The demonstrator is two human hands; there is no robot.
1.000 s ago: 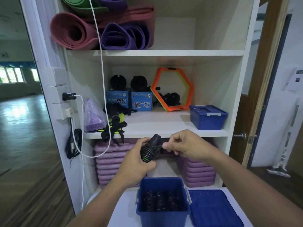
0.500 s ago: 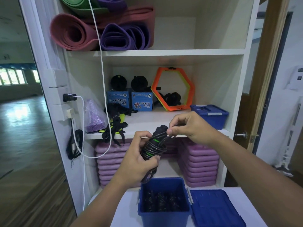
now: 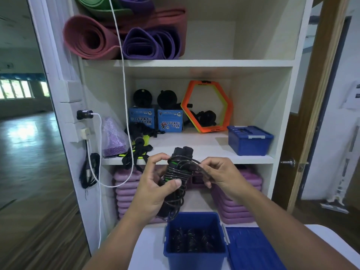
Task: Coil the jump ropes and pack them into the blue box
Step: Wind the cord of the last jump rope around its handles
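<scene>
Currently left hand point(image 3: 155, 190) grips the coiled jump rope point(image 3: 176, 172) at centre; right hand point(image 3: 220, 176) pinches its loose end point(image 3: 203, 170). Keep tension, tuck end under wraps before blue box point(image 3: 194, 260).

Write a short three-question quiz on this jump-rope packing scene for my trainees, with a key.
1. True or false: the nearest blue box is closed.
2. The right hand: A pinches the loose cord of the jump rope; B lies flat and open; C is out of view.
3. Which hand grips the wound handles?
Key: 1 false, it stands open, with its lid beside it. 2 A. 3 the left hand.
</scene>
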